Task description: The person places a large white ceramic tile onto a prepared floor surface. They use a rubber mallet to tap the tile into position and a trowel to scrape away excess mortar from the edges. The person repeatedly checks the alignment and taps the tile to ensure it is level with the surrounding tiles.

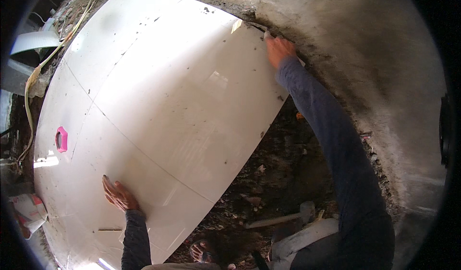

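Large glossy white floor tiles (158, 111) with thin joints fill the left and middle of the view, specked with bits of dirt. My left hand (120, 195) lies flat on the tile surface at the lower left, fingers stretched out and holding nothing. Far off, at the tiles' upper right corner, my right hand (280, 50) is closed at the edge beside the wall. A thin, pale-and-dark strip shows by its fingertips along that edge. What the fingers grip is too small to make out.
A pink hexagonal ring (61, 139) sits on the tiles at left. Rough dark soil (269, 169) borders them, with a wooden-handled hammer (307, 212) on it. A grey wall (384, 78) rises at right. A cable (32, 85) and white strip (36, 41) lie far left.
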`<state>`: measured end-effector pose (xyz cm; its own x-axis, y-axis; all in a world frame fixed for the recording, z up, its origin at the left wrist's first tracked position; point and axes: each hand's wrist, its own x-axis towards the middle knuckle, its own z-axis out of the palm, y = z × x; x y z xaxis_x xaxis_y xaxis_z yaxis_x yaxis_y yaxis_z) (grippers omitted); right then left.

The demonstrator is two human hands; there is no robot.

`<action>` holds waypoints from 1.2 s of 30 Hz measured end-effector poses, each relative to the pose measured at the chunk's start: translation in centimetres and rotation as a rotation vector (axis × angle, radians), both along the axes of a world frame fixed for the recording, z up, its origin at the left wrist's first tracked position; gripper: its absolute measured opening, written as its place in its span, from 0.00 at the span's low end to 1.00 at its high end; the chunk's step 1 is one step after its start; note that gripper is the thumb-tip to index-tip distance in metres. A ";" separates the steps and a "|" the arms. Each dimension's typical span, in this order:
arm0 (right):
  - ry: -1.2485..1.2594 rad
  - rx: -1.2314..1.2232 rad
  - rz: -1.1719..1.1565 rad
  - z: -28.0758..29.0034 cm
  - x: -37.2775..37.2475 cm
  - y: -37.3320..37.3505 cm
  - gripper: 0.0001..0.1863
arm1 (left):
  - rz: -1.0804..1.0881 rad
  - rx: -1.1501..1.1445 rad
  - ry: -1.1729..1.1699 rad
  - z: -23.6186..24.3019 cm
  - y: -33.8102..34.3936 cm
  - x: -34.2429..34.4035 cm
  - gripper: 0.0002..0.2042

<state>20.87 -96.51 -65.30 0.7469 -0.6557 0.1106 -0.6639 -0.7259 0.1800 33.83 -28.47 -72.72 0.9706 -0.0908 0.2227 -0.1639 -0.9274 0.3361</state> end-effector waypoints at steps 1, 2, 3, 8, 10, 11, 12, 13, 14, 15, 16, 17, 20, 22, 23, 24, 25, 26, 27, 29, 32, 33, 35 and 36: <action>0.003 -0.010 -0.009 -0.6 0.4 -0.4 0.18 | -0.011 -0.011 -0.002 -0.1 -0.1 -0.1 0.36; 0.006 -0.020 -0.018 -1.1 0.8 -0.7 0.18 | -0.021 -0.023 -0.003 -0.2 -0.4 -0.1 0.36; 0.001 -0.030 -0.016 -1.1 1.8 -0.4 0.18 | -0.020 -0.034 -0.014 0.0 -0.4 0.0 0.36; -0.100 -0.064 0.019 -1.0 1.9 -0.4 0.18 | 0.007 -0.004 0.001 0.9 -0.4 0.2 0.35; 0.031 -0.068 0.102 0.2 3.1 -2.8 0.18 | -0.014 0.006 0.009 0.7 -0.7 -0.2 0.35; 0.009 -0.053 0.095 -0.7 3.9 -2.5 0.17 | -0.012 0.021 0.017 1.1 -0.7 -0.4 0.35; -0.017 -0.064 0.091 -0.3 5.1 -2.8 0.17 | -0.007 0.010 0.018 1.1 -1.2 -0.2 0.35; -0.044 -0.075 0.087 0.0 5.8 -2.9 0.16 | -0.009 0.018 0.008 1.0 -1.1 -0.2 0.35; -0.130 -0.036 0.064 0.0 5.6 -2.7 0.16 | -0.010 0.025 -0.002 0.7 -0.9 -0.1 0.34; -0.213 0.006 0.046 -0.6 4.9 -2.1 0.15 | -0.006 0.035 -0.010 0.7 -0.7 -0.4 0.34; -0.296 0.049 0.028 -0.9 4.5 -1.9 0.15 | -0.017 0.034 -0.026 0.7 -0.6 -0.3 0.34; -0.292 0.077 0.053 -0.6 4.8 -2.5 0.14 | -0.028 0.033 -0.041 0.8 -0.6 0.0 0.34; -0.242 0.090 0.095 1.6 5.9 -3.1 0.13 | -0.016 0.031 -0.006 1.2 -1.2 -0.3 0.33; -0.178 -0.036 0.091 3.7 7.7 -3.2 0.13 | -0.019 0.051 0.015 1.0 -1.2 -0.5 0.33; -0.193 -0.043 0.069 4.9 8.2 -2.2 0.13 | -0.011 0.080 -0.005 1.0 -0.5 -0.2 0.33; -0.210 -0.053 0.053 6.0 8.3 -0.8 0.13 | 0.002 0.107 -0.025 1.1 -0.1 -0.1 0.33; -0.228 -0.061 0.037 6.6 8.8 0.0 0.13 | 0.009 0.105 -0.047 1.5 0.3 0.3 0.33; -0.133 -0.058 0.008 6.8 8.1 -2.4 0.15 | -0.011 0.082 -0.044 1.1 -0.6 0.2 0.32; -0.037 -0.044 -0.022 6.5 7.8 -5.7 0.17 | -0.029 0.068 -0.040 0.7 -1.0 -0.1 0.32; 0.356 -0.163 0.094 5.7 6.7 -8.6 0.20 | -0.031 0.079 -0.043 0.2 -0.7 -0.2 0.32; 1.039 -0.457 0.373 7.9 5.7 -7.4 0.20 | -0.068 0.062 -0.064 -1.0 0.7 0.9 0.32; 1.118 -0.481 0.376 7.6 5.8 -5.9 0.20 | -0.081 0.058 -0.076 -1.1 1.3 0.8 0.32; 0.990 -0.343 0.257 7.8 3.3 -5.4 0.21 | -0.038 0.090 -0.054 -0.3 0.6 0.3 0.32; 0.780 -0.193 0.127 8.5 0.4 -6.1 0.21 | -0.025 0.091 -0.037 -0.2 -0.2 0.0 0.32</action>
<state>21.23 -102.65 -56.83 0.7229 -0.5834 -0.3701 -0.2101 -0.6960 0.6867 33.80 -28.70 -72.97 0.9591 -0.1361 0.2484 -0.1979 -0.9495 0.2437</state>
